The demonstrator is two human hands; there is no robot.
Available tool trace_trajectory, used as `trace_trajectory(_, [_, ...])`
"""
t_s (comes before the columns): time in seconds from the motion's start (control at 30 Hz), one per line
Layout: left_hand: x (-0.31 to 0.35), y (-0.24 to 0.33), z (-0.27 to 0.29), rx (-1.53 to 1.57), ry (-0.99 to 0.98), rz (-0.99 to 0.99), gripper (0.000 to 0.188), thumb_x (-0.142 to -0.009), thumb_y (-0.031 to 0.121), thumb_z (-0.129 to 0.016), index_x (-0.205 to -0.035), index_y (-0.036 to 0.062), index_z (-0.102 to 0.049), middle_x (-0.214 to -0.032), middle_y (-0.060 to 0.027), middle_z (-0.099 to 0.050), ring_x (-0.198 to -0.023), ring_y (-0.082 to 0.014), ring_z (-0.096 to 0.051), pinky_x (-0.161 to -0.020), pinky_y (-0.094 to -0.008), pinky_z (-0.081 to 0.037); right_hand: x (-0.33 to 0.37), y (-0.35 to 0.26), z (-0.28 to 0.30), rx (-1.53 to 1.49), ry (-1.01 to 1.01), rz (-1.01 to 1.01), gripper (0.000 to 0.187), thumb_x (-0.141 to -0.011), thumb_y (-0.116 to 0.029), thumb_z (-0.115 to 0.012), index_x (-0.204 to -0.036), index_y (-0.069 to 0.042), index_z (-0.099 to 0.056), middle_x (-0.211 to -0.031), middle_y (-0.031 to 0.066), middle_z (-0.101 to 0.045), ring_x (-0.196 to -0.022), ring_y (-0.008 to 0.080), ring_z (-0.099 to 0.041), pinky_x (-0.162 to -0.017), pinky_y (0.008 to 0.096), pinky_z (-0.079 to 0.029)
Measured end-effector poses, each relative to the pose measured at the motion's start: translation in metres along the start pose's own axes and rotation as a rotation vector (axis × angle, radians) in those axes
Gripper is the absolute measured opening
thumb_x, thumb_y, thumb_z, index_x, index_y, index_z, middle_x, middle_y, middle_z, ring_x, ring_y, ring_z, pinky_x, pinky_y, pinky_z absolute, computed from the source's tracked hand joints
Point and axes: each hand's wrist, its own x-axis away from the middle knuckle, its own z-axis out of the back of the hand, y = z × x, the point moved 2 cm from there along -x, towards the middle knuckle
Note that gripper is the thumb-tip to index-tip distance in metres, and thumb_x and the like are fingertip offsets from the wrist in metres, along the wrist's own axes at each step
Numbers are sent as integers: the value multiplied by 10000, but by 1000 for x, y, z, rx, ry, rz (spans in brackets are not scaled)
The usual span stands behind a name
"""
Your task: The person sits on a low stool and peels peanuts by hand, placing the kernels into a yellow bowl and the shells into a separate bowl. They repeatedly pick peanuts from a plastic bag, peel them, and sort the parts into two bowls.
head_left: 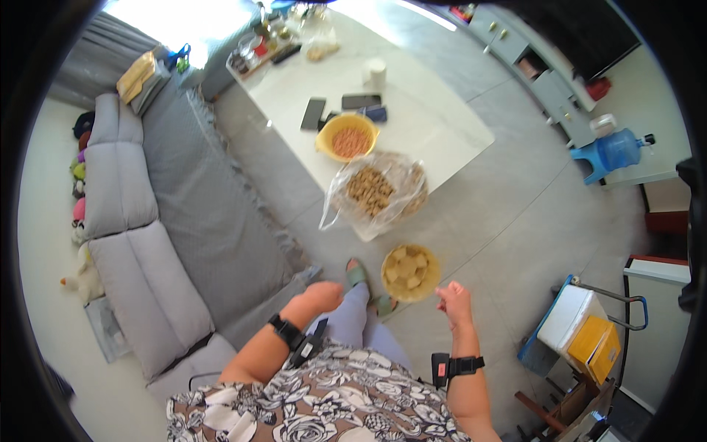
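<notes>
My left hand (322,296) is closed in a loose fist above my left leg, with nothing showing in it. To the right of the yellow basket (384,283), my right hand (454,303) is raised with its fingers curled in, and nothing shows between them. That basket stands on the floor near my green slippers (356,272). On the near corner of the white table, an open clear plastic bag (340,193) holds peanuts in their shells (370,190). Behind it stands a yellow bowl (322,134) of shelled reddish peanuts (350,142). Neither hand touches any of these.
Phones (313,114) and a white cup (375,71) lie farther back on the white table (434,140). A grey sofa (206,199) runs along the left. At the right are a water jug (618,149) on a blue stand and a cart with boxes (574,317).
</notes>
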Motion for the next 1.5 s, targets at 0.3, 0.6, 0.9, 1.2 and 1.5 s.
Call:
trace_trajectory(0.3, [30,33,13,9,222,29,294,-808,256,-497,-939,12,-597,-922,-202,-620,-903,-367,-583,-793,-448,-460,23,-10,41,43,-44,179,346,-735,-79,-650,-593,-154,-343,-526,-50,-377,-451,56,-387,-440,225,-410])
trace_trajectory(0.6, [10,86,33,-173,131,-79,312,-812,271,-515,-1022,61,-608,-911,-179,-636,-856,-352,-604,-752,-434,-483,47,1,104,-203,120,184,367,-744,-62,-635,-597,-166,-314,-532,-59,-320,-454,58,-339,-440,225,-387])
trace_trajectory(0.9, [-24,147,67,-256,-25,-135,269,-826,258,-512,-977,48,-585,-982,-159,-614,-924,-344,-580,-774,-446,-471,73,4,108,-566,6,137,372,-775,-36,-599,-599,-171,-301,-520,-56,-287,-447,56,-307,-469,229,-379])
trace_trajectory(1.2, [-16,56,104,-68,0,-172,251,-817,228,-509,-954,29,-576,-1002,-162,-603,-914,-342,-578,-789,-426,-461,25,-15,-25,-715,-327,-130,377,-800,-5,-569,-601,-164,-291,-520,-58,-262,-440,65,-284,-473,236,-355])
trace_trajectory(1.5, [-11,-197,228,0,87,59,237,-808,235,-528,-905,24,-580,-920,-171,-614,-866,-357,-587,-750,-452,-470,-65,-121,-299,-693,-478,-339,381,-829,-7,-527,-571,-173,-302,-518,-73,-245,-438,61,-273,-485,220,-334])
